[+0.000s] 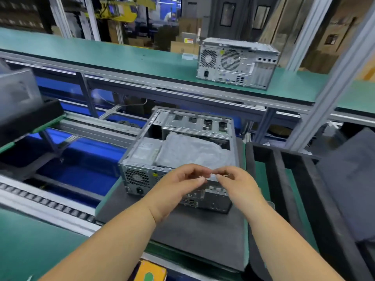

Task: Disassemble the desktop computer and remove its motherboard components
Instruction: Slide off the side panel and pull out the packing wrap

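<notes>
An open grey desktop case [142, 155] lies on its side on a dark mat [198, 236], rear panel toward me. A crinkled grey plastic bag [190, 151] covers its inside. My left hand [178, 187] and my right hand [235, 185] meet just above the case's near edge. Their fingertips pinch a small whitish piece [212, 176] between them, too blurred to identify. The motherboard is hidden under the bag.
A second, closed desktop case [237, 63] stands on the green upper shelf [121, 55]. A roller conveyor [40, 201] runs at left. Black foam trays [294, 189] sit at right, a grey box [18, 92] at far left. An aluminium post [328, 84] rises at right.
</notes>
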A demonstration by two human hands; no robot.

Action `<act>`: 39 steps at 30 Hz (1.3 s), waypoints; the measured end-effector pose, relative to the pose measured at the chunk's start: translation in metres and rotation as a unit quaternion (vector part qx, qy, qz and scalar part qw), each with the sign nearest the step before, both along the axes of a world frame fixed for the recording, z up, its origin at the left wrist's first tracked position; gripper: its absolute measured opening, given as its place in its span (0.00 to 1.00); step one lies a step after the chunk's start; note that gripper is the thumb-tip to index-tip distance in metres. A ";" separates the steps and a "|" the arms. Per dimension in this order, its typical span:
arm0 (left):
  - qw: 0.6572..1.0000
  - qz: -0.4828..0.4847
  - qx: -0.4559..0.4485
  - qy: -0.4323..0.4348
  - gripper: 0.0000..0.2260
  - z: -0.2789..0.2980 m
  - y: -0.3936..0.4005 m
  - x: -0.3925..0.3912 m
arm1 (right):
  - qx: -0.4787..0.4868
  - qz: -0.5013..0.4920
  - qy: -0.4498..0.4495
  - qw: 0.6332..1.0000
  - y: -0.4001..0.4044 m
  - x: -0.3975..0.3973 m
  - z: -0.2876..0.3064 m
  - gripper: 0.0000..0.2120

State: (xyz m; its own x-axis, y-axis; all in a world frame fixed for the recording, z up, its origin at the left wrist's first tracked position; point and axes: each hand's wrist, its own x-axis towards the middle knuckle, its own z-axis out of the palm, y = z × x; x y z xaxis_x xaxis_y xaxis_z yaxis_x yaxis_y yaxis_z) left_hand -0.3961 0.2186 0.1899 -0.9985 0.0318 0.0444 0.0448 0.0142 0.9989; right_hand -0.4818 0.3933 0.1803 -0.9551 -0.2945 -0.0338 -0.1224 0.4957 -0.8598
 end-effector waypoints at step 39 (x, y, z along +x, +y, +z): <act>0.980 0.199 0.021 -0.020 0.11 -0.004 -0.103 -0.036 | -0.031 -0.030 0.084 0.996 -0.075 -0.095 0.033 0.10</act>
